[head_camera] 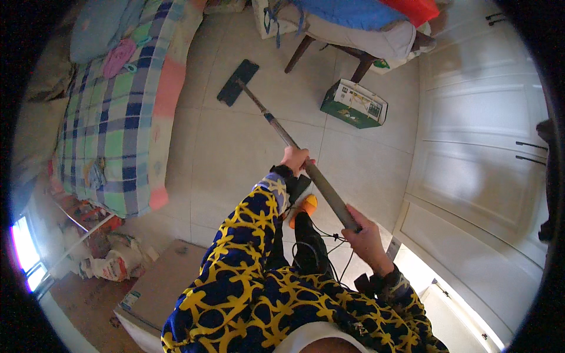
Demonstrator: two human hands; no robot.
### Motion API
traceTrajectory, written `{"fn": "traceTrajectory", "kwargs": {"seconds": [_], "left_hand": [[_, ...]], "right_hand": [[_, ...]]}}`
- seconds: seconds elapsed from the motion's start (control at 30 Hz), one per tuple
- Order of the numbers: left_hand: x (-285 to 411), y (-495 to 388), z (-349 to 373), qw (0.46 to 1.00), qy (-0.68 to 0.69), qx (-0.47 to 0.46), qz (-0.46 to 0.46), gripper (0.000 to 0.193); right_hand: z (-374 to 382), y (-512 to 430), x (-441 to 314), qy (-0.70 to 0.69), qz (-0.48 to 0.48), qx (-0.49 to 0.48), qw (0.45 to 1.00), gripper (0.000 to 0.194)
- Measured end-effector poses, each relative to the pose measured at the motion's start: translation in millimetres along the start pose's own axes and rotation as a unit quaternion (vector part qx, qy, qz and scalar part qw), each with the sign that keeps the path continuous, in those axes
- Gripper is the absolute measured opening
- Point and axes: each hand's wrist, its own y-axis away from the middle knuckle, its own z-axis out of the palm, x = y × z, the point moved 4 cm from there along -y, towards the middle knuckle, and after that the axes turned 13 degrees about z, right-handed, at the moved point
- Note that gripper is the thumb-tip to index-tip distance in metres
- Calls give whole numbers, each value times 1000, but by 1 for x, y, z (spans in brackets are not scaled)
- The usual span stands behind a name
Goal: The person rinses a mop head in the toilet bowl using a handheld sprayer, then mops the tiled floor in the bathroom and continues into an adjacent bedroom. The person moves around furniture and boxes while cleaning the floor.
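Both hands grip the long pole of a flat mop [279, 128], which slants from lower right to upper left. My left hand [296, 159] is closed around the pole near its middle. Farther back, my right hand [364, 238] wraps the thick grey end of the handle. The dark rectangular mop head [238, 82] lies on the pale tiled floor [251, 154], between the bed and the wooden chair legs. A dark strap circles each wrist.
At left is a bed with a plaid cover [114, 114]. A green-and-white carton [354, 103] stands near a cloth-laden chair [362, 37]. White cabinet doors [481, 176] line the right side. Cables [326, 247] hang by my legs, and a large box [172, 273] sits lower left.
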Motion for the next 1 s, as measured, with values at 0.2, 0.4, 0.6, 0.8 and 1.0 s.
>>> {"fn": "traceTrajectory", "kwargs": {"seconds": [0.2, 0.4, 0.6, 0.8, 1.0], "left_hand": [[9, 40, 20, 999, -15, -44, 6, 10], [14, 10, 47, 997, -44, -60, 9, 12], [11, -50, 61, 992, -115, -60, 3, 8], [-39, -70, 64, 425, -772, -328, 340, 15], [-52, -27, 66, 462, -786, -315, 264, 13]], "right_hand": [[-16, 37, -7, -6, -12, -17, 1000, 58], [-18, 30, -14, -30, 44, -11, 999, 58], [2, -21, -16, -157, 129, -45, 978, 58], [19, -22, 23, -226, 166, -99, 955, 62], [-2, -2, 39, -191, 204, -151, 948, 65]]}}
